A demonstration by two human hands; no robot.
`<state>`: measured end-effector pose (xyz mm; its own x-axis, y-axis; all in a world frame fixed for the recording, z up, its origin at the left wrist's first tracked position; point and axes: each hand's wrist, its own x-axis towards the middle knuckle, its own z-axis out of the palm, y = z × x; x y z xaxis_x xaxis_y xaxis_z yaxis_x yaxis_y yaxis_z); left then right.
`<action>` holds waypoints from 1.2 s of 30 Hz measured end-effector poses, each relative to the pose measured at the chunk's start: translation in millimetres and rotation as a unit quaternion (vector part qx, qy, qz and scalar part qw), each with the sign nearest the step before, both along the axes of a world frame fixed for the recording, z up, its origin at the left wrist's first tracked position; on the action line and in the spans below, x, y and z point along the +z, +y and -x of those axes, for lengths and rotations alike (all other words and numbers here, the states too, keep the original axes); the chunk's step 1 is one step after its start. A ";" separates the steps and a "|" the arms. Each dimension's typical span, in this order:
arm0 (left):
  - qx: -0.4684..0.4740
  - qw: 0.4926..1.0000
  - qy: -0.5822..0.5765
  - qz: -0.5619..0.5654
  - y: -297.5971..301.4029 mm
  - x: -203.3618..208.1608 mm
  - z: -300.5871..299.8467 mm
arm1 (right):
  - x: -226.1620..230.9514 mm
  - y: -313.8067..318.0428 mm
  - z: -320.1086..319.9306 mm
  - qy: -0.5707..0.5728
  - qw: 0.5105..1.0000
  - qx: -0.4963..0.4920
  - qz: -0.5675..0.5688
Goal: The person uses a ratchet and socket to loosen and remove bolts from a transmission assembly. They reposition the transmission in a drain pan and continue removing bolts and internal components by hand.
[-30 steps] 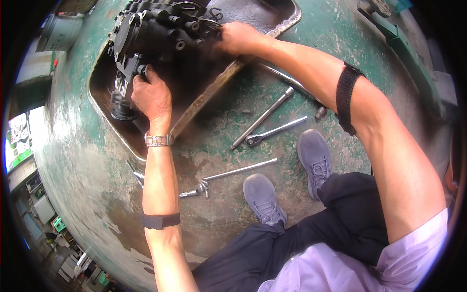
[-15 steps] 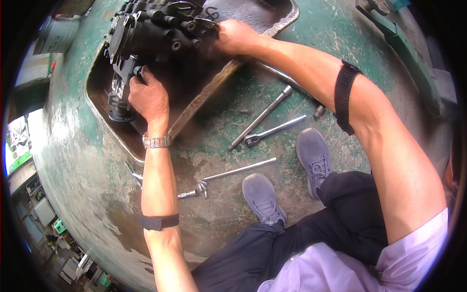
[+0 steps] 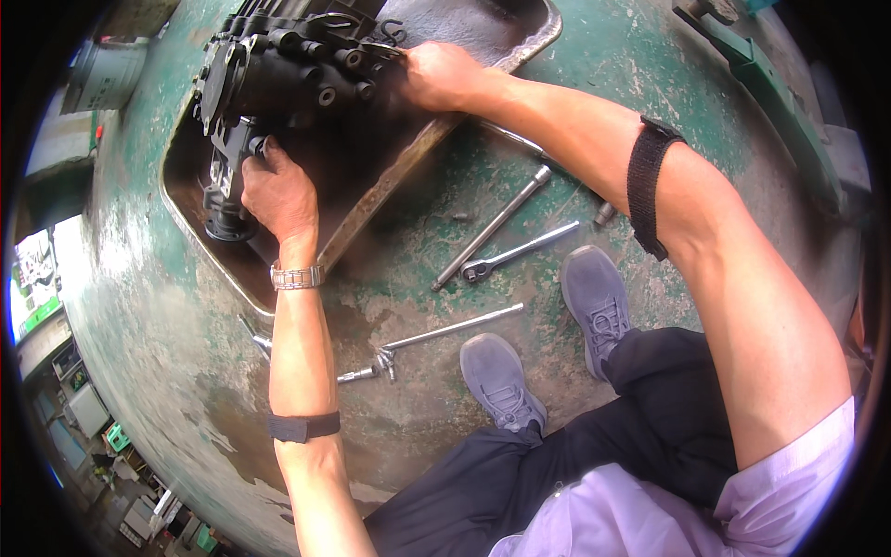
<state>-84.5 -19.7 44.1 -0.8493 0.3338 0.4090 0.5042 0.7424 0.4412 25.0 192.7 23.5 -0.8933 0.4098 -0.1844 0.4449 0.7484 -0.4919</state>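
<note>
A bulky black metal machine unit (image 3: 288,84), with round ports, bolts and a shaft-like end with a round flange (image 3: 225,226), rests in a worn metal tray (image 3: 390,181). My left hand (image 3: 281,197) is closed on the near, lower part of the unit, thumb on top; the other fingertips are hidden behind it. At the unit's right end, my right hand (image 3: 444,76) is closed round its edge, with its fingers out of sight. Both arms reach forward, the right one across the tray's near rim.
On the worn green floor (image 3: 399,418) lie a long extension bar (image 3: 492,227), a ratchet wrench (image 3: 520,252) and a bar with a socket joint (image 3: 445,328). My shoes (image 3: 596,302) stand just behind them. A green metal frame (image 3: 780,111) is at the far right, a bucket (image 3: 107,74) at the far left.
The machine unit has shifted slightly toward me within the tray, and both hands have moved with it, still closed on it. The tools stay where they lay.
</note>
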 end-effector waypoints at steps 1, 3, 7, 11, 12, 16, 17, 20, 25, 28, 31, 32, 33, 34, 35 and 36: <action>-0.001 1.000 0.001 -0.001 0.0 0.1 -0.2 | -0.9 0.2 -0.1 -0.001 1.000 0.002 0.000; -0.002 1.000 0.002 -0.001 0.0 0.6 -0.2 | -3.0 0.0 -0.5 0.041 0.999 -0.001 -0.009; 0.001 1.000 -0.016 0.007 -0.4 2.9 0.7 | -3.2 2.8 -3.7 0.054 0.998 0.018 -0.028; -0.002 1.000 -0.023 0.009 -1.4 5.3 1.5 | 10.0 23.2 -12.4 0.041 0.997 0.029 0.066; -0.004 0.999 -0.034 0.000 -1.5 5.6 1.2 | 15.7 30.8 -14.2 0.018 0.997 0.015 0.072; 0.005 0.999 -0.044 0.007 -1.6 6.5 0.6 | 39.3 51.3 -25.4 0.129 0.990 -0.051 -0.004; 0.010 0.999 -0.049 0.008 -1.9 6.9 0.7 | 45.4 53.5 -27.8 0.191 0.979 -0.052 0.043; 0.014 0.999 -0.050 0.012 -1.1 6.9 -0.1 | 53.6 40.0 -26.5 0.332 0.937 0.056 -0.097; 0.015 0.999 -0.043 0.012 -0.2 8.0 -0.6 | 51.0 7.0 -8.1 0.329 0.919 0.126 -0.179; 0.018 0.999 -0.038 0.008 0.1 7.9 -1.1 | 43.6 -0.5 5.9 0.343 0.904 0.111 -0.232; 0.023 0.999 -0.032 0.011 0.0 6.6 -1.5 | 35.6 1.1 13.4 0.329 0.904 0.096 -0.254; 0.025 0.999 -0.031 0.006 0.2 6.0 -1.3 | 33.5 2.3 15.8 0.332 0.901 0.095 -0.262; 0.025 0.999 -0.027 0.002 0.4 5.3 -1.1 | 31.5 3.0 17.5 0.335 0.898 0.093 -0.270; 0.025 0.999 -0.028 0.000 0.8 4.4 -1.2 | 29.8 3.4 19.3 0.350 0.892 0.091 -0.272; 0.023 0.999 -0.028 -0.002 1.1 3.5 -1.1 | 28.5 3.5 21.1 0.365 0.886 0.088 -0.274; 0.021 0.999 -0.031 -0.003 0.8 3.1 -0.8 | 27.5 3.1 22.4 0.380 0.879 0.086 -0.276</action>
<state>-83.7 -18.9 47.2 -0.8866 0.2951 0.3562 0.4439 0.7595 0.4755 2.6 195.8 51.0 -0.7304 0.0966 0.6762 0.0027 0.9904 -0.1385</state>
